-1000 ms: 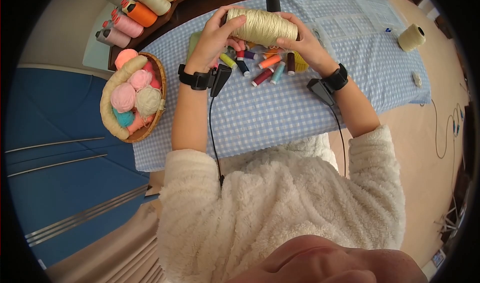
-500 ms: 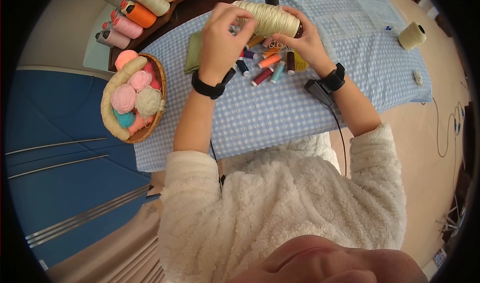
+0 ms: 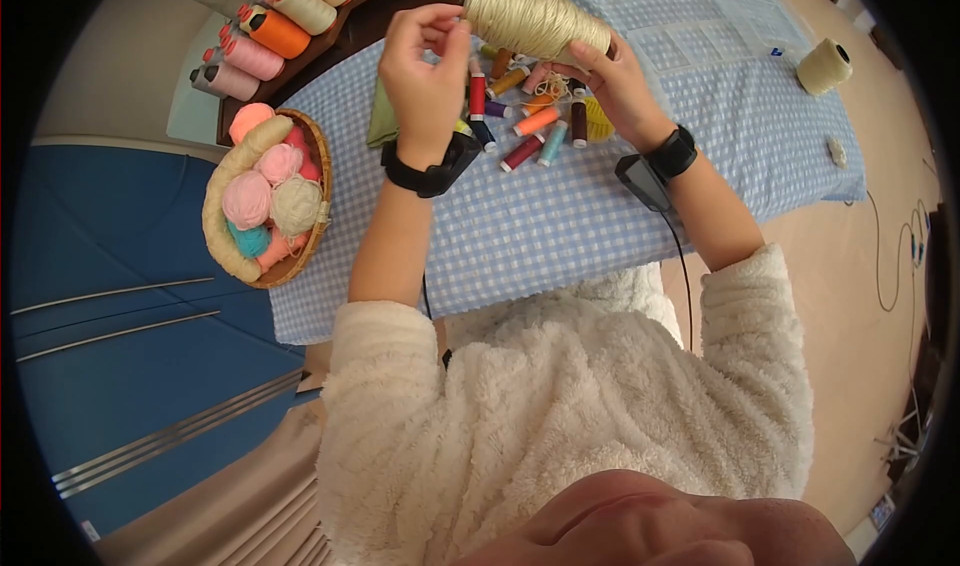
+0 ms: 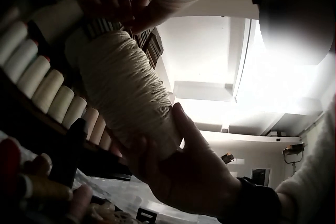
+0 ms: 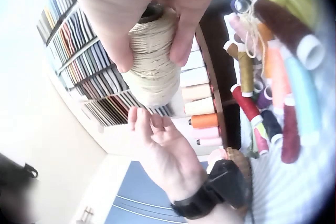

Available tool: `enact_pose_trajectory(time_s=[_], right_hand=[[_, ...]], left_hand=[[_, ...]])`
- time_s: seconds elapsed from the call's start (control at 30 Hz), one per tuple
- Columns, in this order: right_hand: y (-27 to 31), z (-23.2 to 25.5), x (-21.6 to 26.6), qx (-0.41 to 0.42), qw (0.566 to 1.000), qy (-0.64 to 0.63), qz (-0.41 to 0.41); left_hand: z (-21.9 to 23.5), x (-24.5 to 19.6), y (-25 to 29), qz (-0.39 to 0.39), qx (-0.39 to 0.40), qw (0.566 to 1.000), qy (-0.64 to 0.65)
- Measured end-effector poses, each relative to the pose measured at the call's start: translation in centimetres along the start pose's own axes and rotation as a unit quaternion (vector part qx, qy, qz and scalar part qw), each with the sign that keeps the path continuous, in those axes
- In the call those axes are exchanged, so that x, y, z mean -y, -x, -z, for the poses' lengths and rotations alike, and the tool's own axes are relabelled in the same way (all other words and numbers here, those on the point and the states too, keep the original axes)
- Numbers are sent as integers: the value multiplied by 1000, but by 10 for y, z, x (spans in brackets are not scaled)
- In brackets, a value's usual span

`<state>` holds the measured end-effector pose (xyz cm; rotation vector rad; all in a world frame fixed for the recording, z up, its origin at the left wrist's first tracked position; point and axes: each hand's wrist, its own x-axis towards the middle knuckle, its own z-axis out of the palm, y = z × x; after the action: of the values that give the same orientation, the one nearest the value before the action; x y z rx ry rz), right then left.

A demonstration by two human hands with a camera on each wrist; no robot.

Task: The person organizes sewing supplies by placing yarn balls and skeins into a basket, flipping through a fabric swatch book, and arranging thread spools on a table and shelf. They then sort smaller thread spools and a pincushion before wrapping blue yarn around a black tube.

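The right hand [image 3: 612,78] is gripping one end of the big cream spool [image 3: 535,21], holding it up over the little spools [image 3: 530,116] on the surface [image 3: 560,216]. The left hand [image 3: 425,66] is loose beside it, holding nothing. With only one hand holding, the spool might slip and fall onto them.

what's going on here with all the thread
A person at a table covered in a blue checked cloth holds a big cream spool of thread up in the right hand. The left hand is beside the spool's end, fingers curled as if pinching a strand, though none shows. Small coloured spools lie below, and a basket of yarn balls sits to the left.
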<state>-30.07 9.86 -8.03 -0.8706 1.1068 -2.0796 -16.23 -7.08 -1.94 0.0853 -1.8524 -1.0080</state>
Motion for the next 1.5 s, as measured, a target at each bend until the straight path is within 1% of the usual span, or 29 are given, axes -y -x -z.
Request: enact_pose_trajectory(time_s=[0.07, 0.1, 0.2, 0.3, 0.4, 0.5, 0.6, 0.7, 0.8, 1.0, 1.1, 1.2, 1.3, 1.37, 1.4, 1.43, 1.47, 1.5], right_hand=[[0, 2, 7, 23, 999, -24, -32], [0, 1, 9, 35, 998, -35, -49], [1, -2, 9, 21, 997, -40, -58], [2, -4, 10, 27, 997, -37, -59], [0, -1, 8, 41, 997, -28, -58], [-2, 1, 5, 46, 995, -44, -77], [-1, -2, 7, 65, 992, -32, -106], [2, -3, 5, 90, 986, -26, -137], [3, -8, 6, 85, 985, -18, -148], [3, -7, 8, 118, 982, -22, -144], [4, -7, 7, 111, 981, -26, -155], [3, -7, 9, 113, 977, -69, -169], [-2, 2, 3, 133, 964, -144, -179], [-1, 3, 4, 142, 965, -139, -174], [0, 3, 5, 146, 965, -136, -172], [0, 4, 6, 161, 960, -148, -174], [0, 5, 7, 175, 955, -160, -176], [1, 6, 7, 190, 950, -172, -177]], left_hand=[[5, 4, -4, 50, -19, 996, 75], [6, 5, -5, 51, -13, 996, 78], [3, 1, -5, -27, 3, 1000, 3], [3, -14, -2, -90, 34, 991, -93], [2, -12, -1, -108, 48, 986, -116], [1, -11, 0, -108, 59, 985, -124], [0, -8, -1, -113, 56, 985, -120], [2, -5, -2, -101, 57, 985, -126], [5, -7, -2, -85, 83, 982, -144], [3, -5, -3, -93, 98, 983, -126], [4, -1, -3, -80, 110, 984, -111], [6, 0, -4, -109, 89, 983, -114], [4, 5, -9, -176, 39, 970, -160], [11, 5, -8, -49, 121, 987, -92], [14, 3, -7, 16, 161, 985, -56], [13, 0, -6, 81, 171, 981, 35], [10, -4, -6, 145, 178, 965, 126], [9, -8, -6, 207, 183, 937, 216]])
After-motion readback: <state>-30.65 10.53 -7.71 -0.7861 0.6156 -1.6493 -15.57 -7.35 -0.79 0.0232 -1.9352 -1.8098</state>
